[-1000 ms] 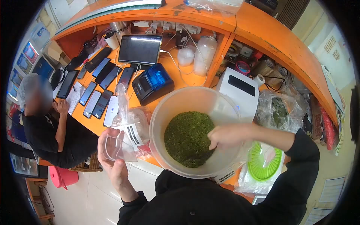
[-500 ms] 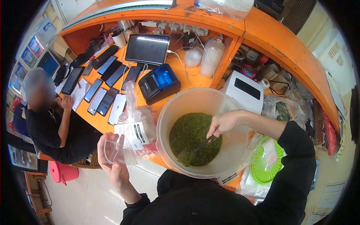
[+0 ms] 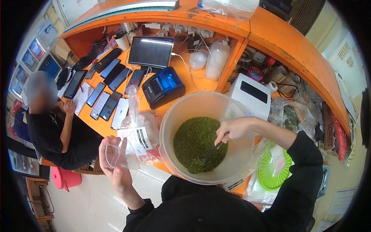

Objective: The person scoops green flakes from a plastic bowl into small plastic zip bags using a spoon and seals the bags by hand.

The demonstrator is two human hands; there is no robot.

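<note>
A large translucent plastic tub (image 3: 241, 154) stands in front of me, its bottom covered by chopped green herb-like flakes (image 3: 193, 141). My right hand (image 3: 232, 128) reaches over the rim, closed round the handle of a dark spoon (image 3: 211, 151) whose tip is down in the flakes. Left of the tub, my left hand (image 3: 116, 170) holds a small clear plastic bag (image 3: 123, 155) with its mouth spread. Nothing shows inside that bag. Just beyond it, a tied clear bag with a white printed label (image 3: 136, 140) rests by the tub.
Several phones (image 3: 101, 104) lie on the orange desk (image 3: 88, 123), near a tablet (image 3: 151, 51) and a black-and-blue printer (image 3: 164, 87). Right of the tub are a white device (image 3: 250, 94) and a green ribbed lid (image 3: 274, 166). Another person (image 3: 58, 127) sits at the left.
My right hand has shifted slightly right and the spoon's tip has moved a little in the flakes. My left hand stays nearly in place with the bag.
</note>
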